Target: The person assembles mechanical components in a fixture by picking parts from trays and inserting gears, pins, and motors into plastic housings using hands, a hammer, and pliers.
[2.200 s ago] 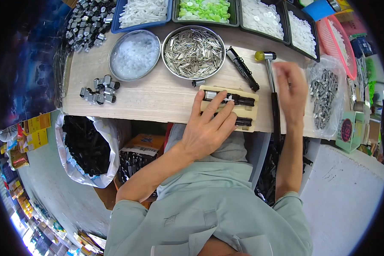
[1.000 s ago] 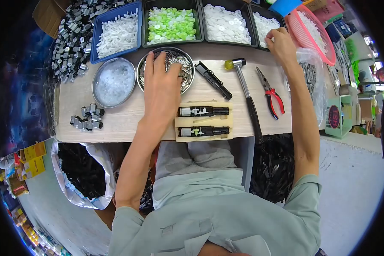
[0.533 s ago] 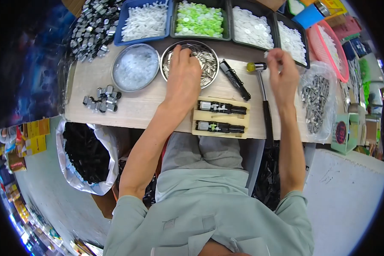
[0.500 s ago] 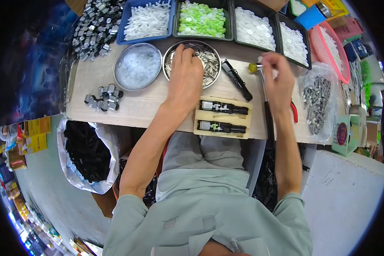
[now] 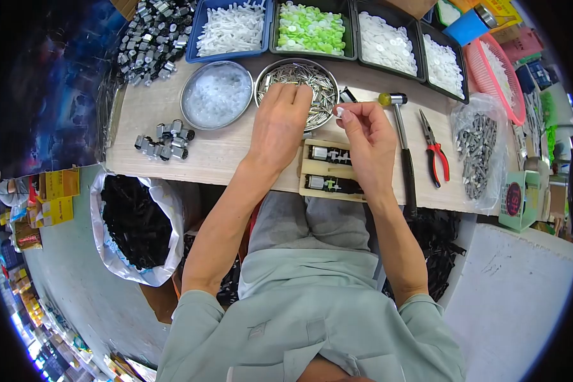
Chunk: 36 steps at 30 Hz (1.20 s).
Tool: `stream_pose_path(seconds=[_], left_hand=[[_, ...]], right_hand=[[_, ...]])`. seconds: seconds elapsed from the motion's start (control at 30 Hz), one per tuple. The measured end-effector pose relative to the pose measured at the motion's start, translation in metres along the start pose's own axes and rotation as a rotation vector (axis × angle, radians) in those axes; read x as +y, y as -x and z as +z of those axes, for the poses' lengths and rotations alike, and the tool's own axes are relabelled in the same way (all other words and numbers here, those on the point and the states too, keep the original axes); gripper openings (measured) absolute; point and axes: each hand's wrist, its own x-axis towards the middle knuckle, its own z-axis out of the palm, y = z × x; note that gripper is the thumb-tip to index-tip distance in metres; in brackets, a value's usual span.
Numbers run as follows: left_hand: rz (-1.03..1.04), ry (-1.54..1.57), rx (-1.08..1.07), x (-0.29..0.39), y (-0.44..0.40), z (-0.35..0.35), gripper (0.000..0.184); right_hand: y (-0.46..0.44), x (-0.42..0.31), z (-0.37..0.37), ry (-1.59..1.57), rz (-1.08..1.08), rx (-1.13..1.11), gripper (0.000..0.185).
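Note:
My left hand is at the near rim of the round bowl of metal pins, its fingers together and their tips hidden, so any held thing cannot be made out. Just right of it, my right hand pinches a small white plastic piece between thumb and fingertips. Below both hands lies a cream-coloured fixture holding two black assemblies, partly covered by my right hand. Behind my right hand shows the end of another black part.
A hammer and red-handled pliers lie to the right, beside a bag of metal parts. A dish of clear pieces and small metal-and-black parts are at left. Trays line the back.
My right hand has moved left from the far-right tray to beside my left hand, bringing the white piece. My left hand has left the fixture, reached into the pin bowl and drawn back to its near rim.

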Motion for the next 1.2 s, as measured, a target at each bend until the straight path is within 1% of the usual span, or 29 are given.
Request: stream_pose_path(seconds=[0.07, 0.17, 0.27, 0.3, 0.4, 0.43, 0.67, 0.77, 0.87, 0.9, 0.93, 1.0, 1.03, 1.13, 1.2], left_hand=[[-0.003, 0.047, 0.057, 0.002, 0.0, -0.003, 0.021], [-0.18, 0.304, 0.099, 0.016, 0.007, -0.011, 0.015], [-0.559, 0.892, 0.062, 0.042, 0.02, -0.016, 0.013], [-0.66, 0.991, 0.005, 0.051, 0.021, -0.024, 0.011], [-0.671, 1.099, 0.082, 0.067, 0.027, -0.028, 0.017], [-0.663, 1.109, 0.072, 0.069, 0.029, -0.028, 0.02], [-0.706, 1.084, 0.088, 0.086, 0.036, -0.033, 0.02], [-0.697, 1.057, 0.12, 0.093, 0.04, -0.031, 0.02], [-0.666, 0.991, 0.127, 0.101, 0.048, -0.03, 0.021], [-0.659, 0.959, 0.115, 0.104, 0.049, -0.034, 0.021], [-0.652, 0.927, 0.102, 0.107, 0.05, -0.037, 0.022], [-0.687, 1.012, 0.0, 0.1, 0.059, -0.041, 0.022], [-0.706, 1.054, -0.053, 0.095, 0.064, -0.045, 0.022], [-0.734, 1.282, -0.265, 0.086, 0.071, -0.055, 0.022], [-0.761, 1.299, -0.354, 0.084, 0.071, -0.061, 0.021]], right_hand=[[-0.001, 0.0, 0.0, -0.005, 0.003, -0.01, 0.011], [0.005, -0.006, 0.002, -0.153, 0.026, -0.011, 0.012], [0.017, -0.01, 0.003, -0.26, 0.083, -0.011, 0.012], [0.022, -0.011, 0.002, -0.263, 0.079, -0.009, 0.012], [0.033, -0.013, -0.001, -0.278, 0.062, 0.004, 0.012], [0.037, -0.013, -0.001, -0.286, 0.055, 0.012, 0.012], [0.053, -0.012, -0.003, -0.288, 0.033, 0.048, 0.011], [0.061, -0.01, -0.003, -0.208, -0.008, 0.1, 0.009], [0.074, -0.001, 0.001, 0.054, -0.314, 0.174, 0.008], [0.078, -0.002, 0.0, 0.046, -0.319, 0.165, 0.01], [0.081, -0.003, -0.004, 0.029, -0.296, 0.12, 0.01], [0.086, -0.005, -0.017, -0.01, -0.247, 0.027, 0.01], [0.091, -0.017, -0.024, -0.096, -0.078, -0.012, 0.012], [0.098, -0.018, -0.052, -0.25, 0.227, -0.245, 0.011], [0.1, -0.016, -0.059, -0.242, 0.176, -0.345, 0.009]])
